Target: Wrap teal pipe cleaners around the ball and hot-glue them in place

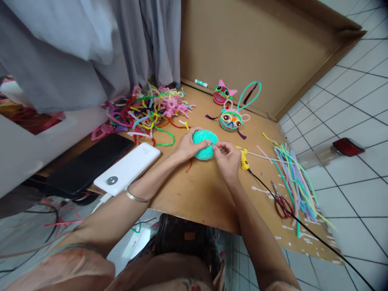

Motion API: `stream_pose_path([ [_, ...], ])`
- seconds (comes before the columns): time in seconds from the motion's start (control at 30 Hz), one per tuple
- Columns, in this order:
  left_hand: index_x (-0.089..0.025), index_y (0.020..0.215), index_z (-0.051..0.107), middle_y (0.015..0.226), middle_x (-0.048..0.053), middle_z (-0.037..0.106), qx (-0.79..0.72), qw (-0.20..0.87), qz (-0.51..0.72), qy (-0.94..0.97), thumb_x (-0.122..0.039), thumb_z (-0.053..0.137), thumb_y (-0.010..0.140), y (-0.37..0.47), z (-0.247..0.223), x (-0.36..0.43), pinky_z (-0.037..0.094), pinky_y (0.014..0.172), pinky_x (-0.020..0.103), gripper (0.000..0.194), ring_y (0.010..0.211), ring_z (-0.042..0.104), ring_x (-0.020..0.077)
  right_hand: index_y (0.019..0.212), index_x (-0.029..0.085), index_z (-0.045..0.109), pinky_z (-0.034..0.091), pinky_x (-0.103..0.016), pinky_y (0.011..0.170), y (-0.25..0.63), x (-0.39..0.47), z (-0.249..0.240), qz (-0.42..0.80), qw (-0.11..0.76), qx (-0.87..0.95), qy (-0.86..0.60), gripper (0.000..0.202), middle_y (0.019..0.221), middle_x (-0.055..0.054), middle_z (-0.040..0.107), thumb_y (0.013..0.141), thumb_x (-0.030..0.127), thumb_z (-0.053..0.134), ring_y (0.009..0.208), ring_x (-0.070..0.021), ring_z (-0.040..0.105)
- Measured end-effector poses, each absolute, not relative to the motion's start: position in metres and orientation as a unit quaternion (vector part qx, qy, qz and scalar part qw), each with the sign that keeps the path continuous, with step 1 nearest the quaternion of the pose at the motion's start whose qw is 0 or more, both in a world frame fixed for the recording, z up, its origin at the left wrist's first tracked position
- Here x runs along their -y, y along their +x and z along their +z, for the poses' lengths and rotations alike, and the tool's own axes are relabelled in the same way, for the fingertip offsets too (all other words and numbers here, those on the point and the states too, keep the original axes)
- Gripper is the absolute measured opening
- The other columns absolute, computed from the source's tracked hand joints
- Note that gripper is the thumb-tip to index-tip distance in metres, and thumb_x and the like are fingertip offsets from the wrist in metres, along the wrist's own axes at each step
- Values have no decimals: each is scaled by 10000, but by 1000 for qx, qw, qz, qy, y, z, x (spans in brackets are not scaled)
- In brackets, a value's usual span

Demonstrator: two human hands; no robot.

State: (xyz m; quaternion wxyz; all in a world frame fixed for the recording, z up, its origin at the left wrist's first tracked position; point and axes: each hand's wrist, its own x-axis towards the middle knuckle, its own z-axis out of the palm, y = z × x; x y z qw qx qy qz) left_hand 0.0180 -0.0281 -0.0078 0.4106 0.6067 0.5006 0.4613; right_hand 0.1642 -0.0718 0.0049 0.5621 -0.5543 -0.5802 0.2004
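A turquoise ball point(202, 138), wound from what looks like pipe cleaner, is held above the board in front of me. My left hand point(189, 144) wraps round its left side, with the thumb pressed across its face. At the ball's right edge my right hand point(226, 155) is closed in a pinch; whatever lies between the fingertips is too small to make out. Just right of that hand lies a yellow glue gun point(244, 158) with a black cord. A red thread point(189, 165) rests on the board below the ball.
Two decorated animal-head figures point(230, 120) and a glue stick point(201, 83) are at the back. Tangled coloured pipe cleaners point(151, 109) heap at left, near a white power bank point(127, 167) and a black phone-like slab point(91, 161). Red-handled scissors point(282, 206) and straight pastel pipe cleaners point(298, 182) lie right.
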Motion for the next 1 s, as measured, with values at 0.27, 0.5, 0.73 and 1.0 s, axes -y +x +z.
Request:
stream_pose_path([
  [0.27,-152,1269,557,1165,95,668,-495,413,461,609,-522,707,645,18,-7,27,518,977,422,741,1074,629,271,744,191,664,474,-285,624,175,73,12,86,476,705,-519,139,734,-20,634,815,270,574,633,-142,577],
  [0.5,-151,1264,537,1150,96,662,-480,429,462,610,-558,698,631,18,-9,25,511,979,454,770,1059,625,276,746,195,680,438,-289,652,183,71,20,-3,397,773,-494,197,765,-48,645,872,199,530,680,-157,572],
  [0.73,-162,1238,543,1162,97,659,-469,436,468,609,-556,713,630,19,-10,26,510,986,464,744,1082,620,283,708,196,664,451,-279,629,187,65,19,101,441,738,-501,108,727,-21,633,807,194,621,648,-141,556],
  [1.0,-121,1231,540,1205,129,641,-458,436,468,618,-547,686,638,19,-7,27,522,972,441,745,1093,616,282,786,194,700,492,-269,625,186,61,12,191,508,674,-501,47,769,-13,664,745,211,686,670,-132,589],
])
